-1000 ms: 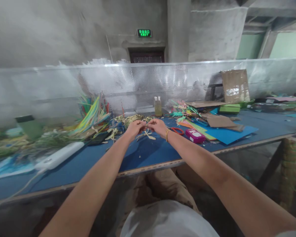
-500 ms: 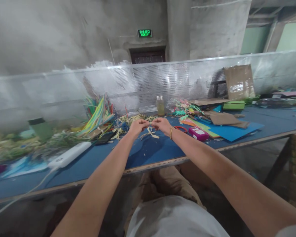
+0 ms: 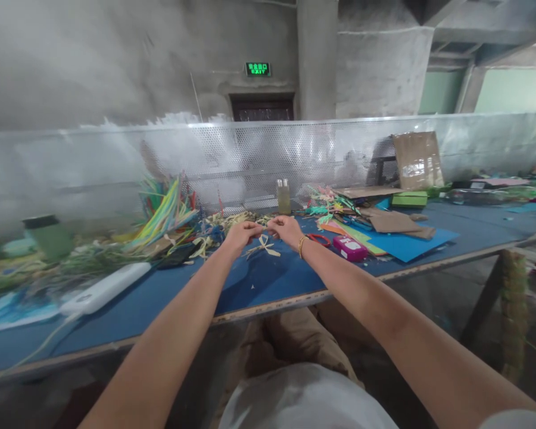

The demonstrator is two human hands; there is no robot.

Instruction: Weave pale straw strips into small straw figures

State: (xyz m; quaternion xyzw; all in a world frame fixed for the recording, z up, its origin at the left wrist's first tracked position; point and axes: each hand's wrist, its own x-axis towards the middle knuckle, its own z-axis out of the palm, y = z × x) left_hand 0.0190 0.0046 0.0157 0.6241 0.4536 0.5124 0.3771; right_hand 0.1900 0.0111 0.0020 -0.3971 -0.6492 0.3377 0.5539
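My left hand (image 3: 242,235) and my right hand (image 3: 286,231) are raised over the blue tabletop, fingertips almost meeting. Thumb and fingers are pinched together on each; whatever is between them is too small to make out. Just beneath the fingertips shows a pale, bow-like piece of thin strips (image 3: 268,246), its ends spread out. Whether it hangs from my fingers or lies on the table I cannot tell. Behind my hands is a heap of pale yellowish strips (image 3: 232,220). Red-handled scissors (image 3: 318,239), as they appear, lie right of my right wrist, beside a purple box (image 3: 349,248).
At left stand a bundle of colourful strips (image 3: 172,208), a white power strip (image 3: 107,288) with a cord, and a dark-lidded green container (image 3: 48,238). A clear bottle (image 3: 283,198) stands by the perforated metal screen (image 3: 259,158). Cardboard (image 3: 395,220) and blue paper (image 3: 411,244) lie at right.
The view has swung slightly to the right and up, so the scene sits further left and lower. Both hands keep their pinched pose; a narrow gap between their fingertips remains.
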